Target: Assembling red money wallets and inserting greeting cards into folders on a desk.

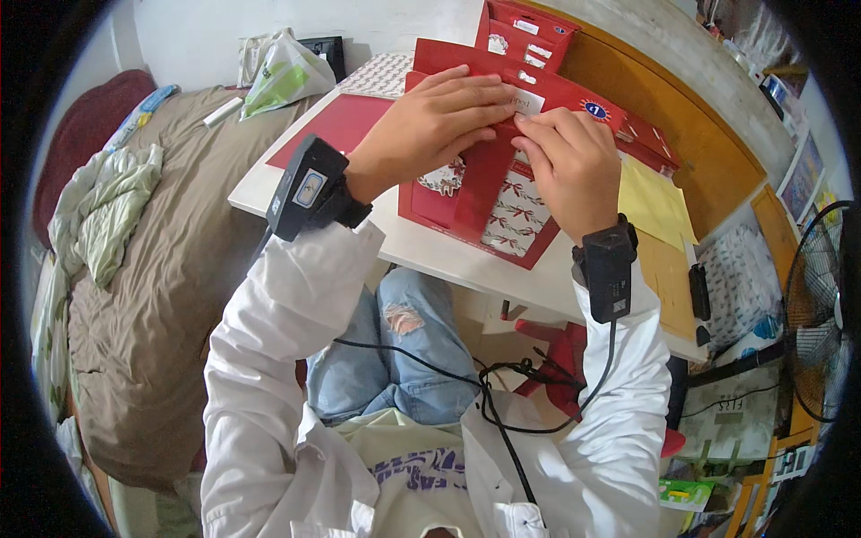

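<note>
Red paper is what we are working with: a large red sheet [489,170] lies on the white table [466,264] in front of us, over a patterned sheet with red bows [516,220]. Our left hand [430,125] lies flat and spread on the red sheet, fingers stretched toward the right, pressing the paper down rather than gripping it. Our right hand [569,166] is curled, fingertips meeting the left ones at a small white tag [529,100] near the sheet's upper edge; it seems to pinch or press a flap there, though we cannot tell whether anything is truly held between the fingers. Both wrists carry black strapped devices [309,188] with cables running down to our lap. Behind the sheet stand more red card packs [525,36]; yellow and orange sheets [655,206] lie to the right. We judge this a folding or creasing step at mid-course; the following move would call for steady pressure along the fold while the flat hand keeps the sheet from sliding.
</note>
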A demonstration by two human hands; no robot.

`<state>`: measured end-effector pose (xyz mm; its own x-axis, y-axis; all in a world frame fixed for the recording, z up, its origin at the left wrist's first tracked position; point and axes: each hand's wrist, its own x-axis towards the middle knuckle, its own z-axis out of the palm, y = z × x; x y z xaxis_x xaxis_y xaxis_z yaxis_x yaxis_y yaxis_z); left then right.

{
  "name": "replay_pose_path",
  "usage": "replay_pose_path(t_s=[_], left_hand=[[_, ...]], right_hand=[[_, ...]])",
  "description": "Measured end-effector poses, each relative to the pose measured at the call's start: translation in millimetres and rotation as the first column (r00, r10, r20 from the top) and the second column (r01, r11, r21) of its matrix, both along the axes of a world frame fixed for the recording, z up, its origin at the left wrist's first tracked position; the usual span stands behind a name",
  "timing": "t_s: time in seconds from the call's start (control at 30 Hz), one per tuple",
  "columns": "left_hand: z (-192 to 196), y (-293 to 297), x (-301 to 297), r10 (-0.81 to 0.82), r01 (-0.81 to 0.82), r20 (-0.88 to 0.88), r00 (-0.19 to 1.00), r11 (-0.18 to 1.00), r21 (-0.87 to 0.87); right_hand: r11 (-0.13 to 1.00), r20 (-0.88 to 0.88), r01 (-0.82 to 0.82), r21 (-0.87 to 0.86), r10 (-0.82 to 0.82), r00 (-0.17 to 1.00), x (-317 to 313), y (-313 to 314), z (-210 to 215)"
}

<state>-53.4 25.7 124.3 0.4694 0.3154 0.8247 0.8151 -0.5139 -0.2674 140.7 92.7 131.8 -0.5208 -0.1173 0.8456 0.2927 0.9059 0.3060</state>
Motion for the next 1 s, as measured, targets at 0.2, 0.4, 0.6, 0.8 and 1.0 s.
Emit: replay_pose_path(t_s=[0.2,0.4,0.6,0.8,1.0], left_hand=[[-8,-16,-14,0.171,-0.173,0.034,0.985,0.982,0.071],[-14,-10,-20,0.139,-0.142,0.049,0.989,0.987,0.070],[-9,-12,-16,0.169,-0.172,0.051,0.984,0.983,0.057],[-5,-11,-15,0.004,-0.001,0.131,0.991,1.000,-0.024],[-4,-16,-19,0.020,-0.011,0.140,0.990,0.998,-0.067]], right_hand=[[1.000,-0.006,-0.027,0.005,0.027,1.000,1,0,1],[1.000,0.016,0.000,-0.009,0.000,1.000,4,-1,2],[0.999,0.026,0.041,-0.016,-0.041,0.999,4,-3,2],[0.990,0.052,0.137,0.045,-0.139,0.989,-3,-12,10],[0.997,0.051,0.059,0.040,-0.061,0.997,-20,-8,6]])
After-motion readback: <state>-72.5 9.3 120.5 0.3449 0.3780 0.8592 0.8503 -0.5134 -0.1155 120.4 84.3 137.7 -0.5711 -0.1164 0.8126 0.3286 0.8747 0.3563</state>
